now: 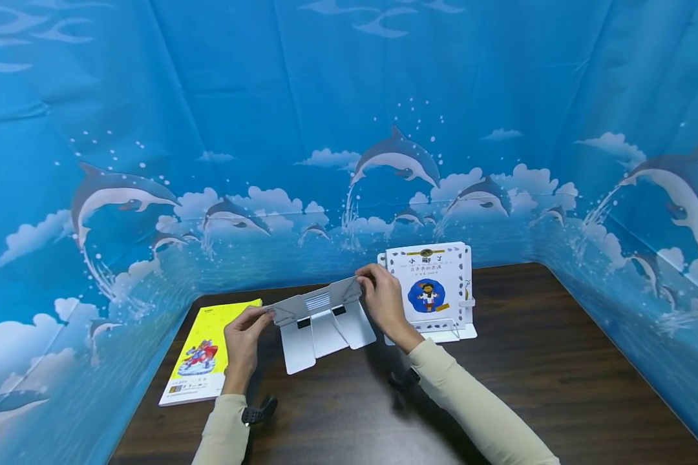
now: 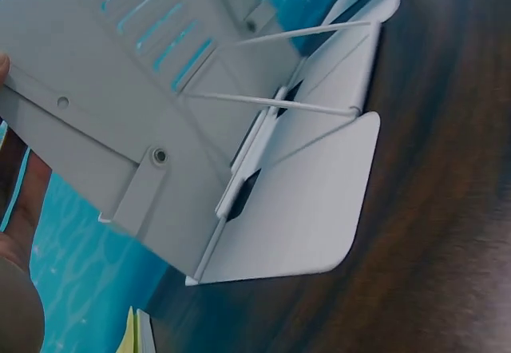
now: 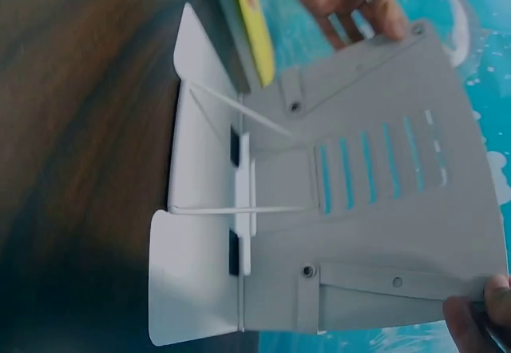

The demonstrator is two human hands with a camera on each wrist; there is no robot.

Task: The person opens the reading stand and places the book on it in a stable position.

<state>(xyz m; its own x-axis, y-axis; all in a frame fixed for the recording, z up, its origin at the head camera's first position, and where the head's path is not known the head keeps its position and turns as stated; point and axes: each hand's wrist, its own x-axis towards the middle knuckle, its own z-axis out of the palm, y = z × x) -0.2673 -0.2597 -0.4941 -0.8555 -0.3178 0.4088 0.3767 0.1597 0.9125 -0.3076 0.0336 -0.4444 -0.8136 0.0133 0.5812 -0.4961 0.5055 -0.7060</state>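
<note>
A pale grey metal book stand is held by its upper corners, one in each hand. My left hand pinches the left corner between thumb and fingers. At the right corner, my right hand does the same. The slotted back panel leans away from me, and the white base plate spreads out toward me, right at the tabletop. Two thin wire arms run between the base and the panel. In the left wrist view, most of the left hand's fingers lie behind the panel or outside the frame.
A yellow-covered book lies flat on the dark wooden table, left of my left hand. Behind my right hand, a second white stand holds a white picture book upright. A blue dolphin-print curtain surrounds the table's back and sides.
</note>
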